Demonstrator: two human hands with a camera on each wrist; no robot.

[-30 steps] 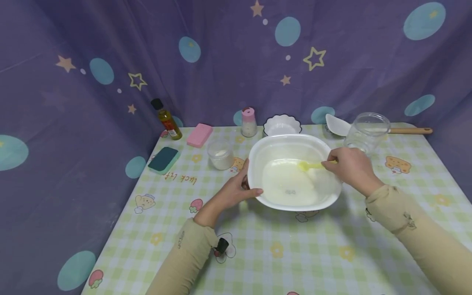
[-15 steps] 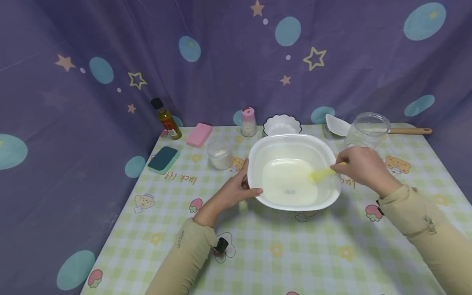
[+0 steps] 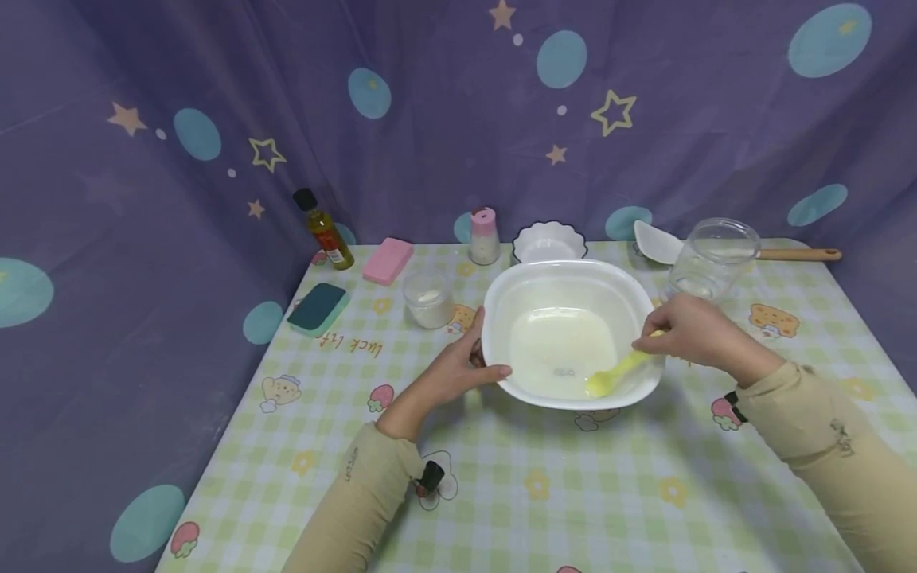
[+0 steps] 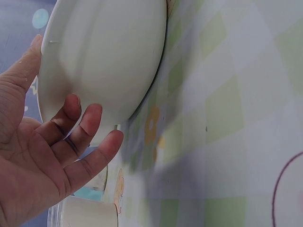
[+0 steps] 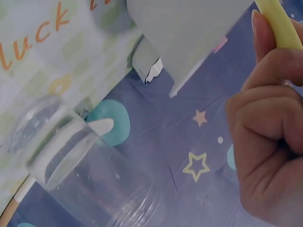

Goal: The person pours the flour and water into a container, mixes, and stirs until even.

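A white basin (image 3: 566, 285) with pale, cloudy liquid in it sits on the table in the head view. My left hand (image 3: 453, 368) holds the basin's left side, thumb on the rim. In the left wrist view, several loosely bent fingers (image 4: 90, 120) are beside the outer wall. Over the right rim, my right hand (image 3: 691, 330) pinches the handle of a yellow spoon (image 3: 618, 374). The spoon's head lies low in the basin, near its front right. Only part of the yellow handle (image 5: 279, 23) shows in the right wrist view.
Behind the basin stand a scalloped white dish (image 3: 550, 242), a pink-capped shaker (image 3: 483, 237) and a glass jar (image 3: 714, 259) by a wooden-handled spatula (image 3: 795, 255). To the left are a jar of white powder (image 3: 428, 302), two sponges (image 3: 388, 262) and an oil bottle (image 3: 327, 239).
The spoon's head has swept from the back of the basin forward to its front right, and my right hand has shifted rightward. My left hand and the basin stay in place.
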